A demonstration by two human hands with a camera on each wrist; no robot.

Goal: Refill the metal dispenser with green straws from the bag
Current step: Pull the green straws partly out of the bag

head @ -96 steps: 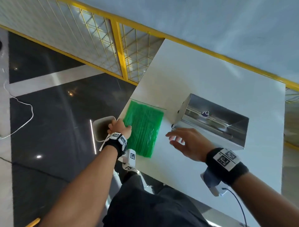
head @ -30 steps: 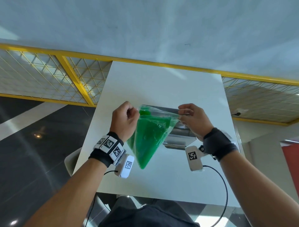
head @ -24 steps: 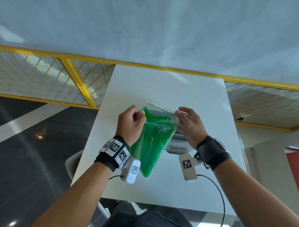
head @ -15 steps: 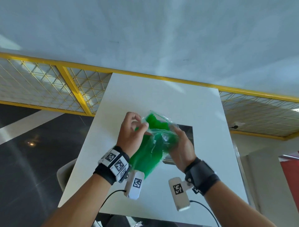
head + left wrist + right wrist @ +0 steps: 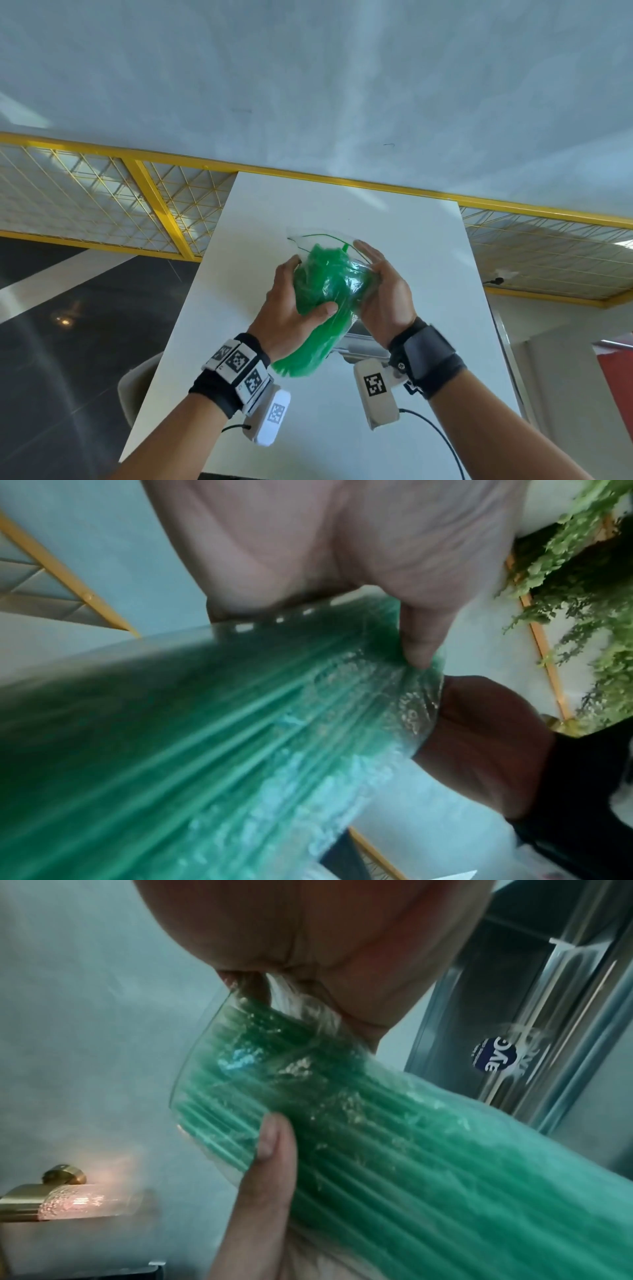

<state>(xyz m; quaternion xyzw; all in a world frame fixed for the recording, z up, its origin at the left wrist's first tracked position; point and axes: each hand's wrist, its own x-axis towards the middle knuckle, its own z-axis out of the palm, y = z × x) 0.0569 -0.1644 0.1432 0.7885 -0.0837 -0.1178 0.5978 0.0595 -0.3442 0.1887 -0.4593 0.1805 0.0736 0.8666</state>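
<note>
A white table [image 5: 394, 240] is seen beneath both hands, with the metal dispenser [image 5: 359, 344] lying on it directly below the right wrist, mostly hidden in the head view. Above it, the clear bag [image 5: 329, 240] of green straws [image 5: 325, 284] is held clear of the table, its long axis tilted, mouth up and away, the lower end toward the body. The bundle is clasped between the two hands: the left hand [image 5: 291, 308] is wrapped round its left side, thumb across the front, and the right hand [image 5: 387, 291] is curled against its right. The dispenser is judged nearer the right hand.
</note>
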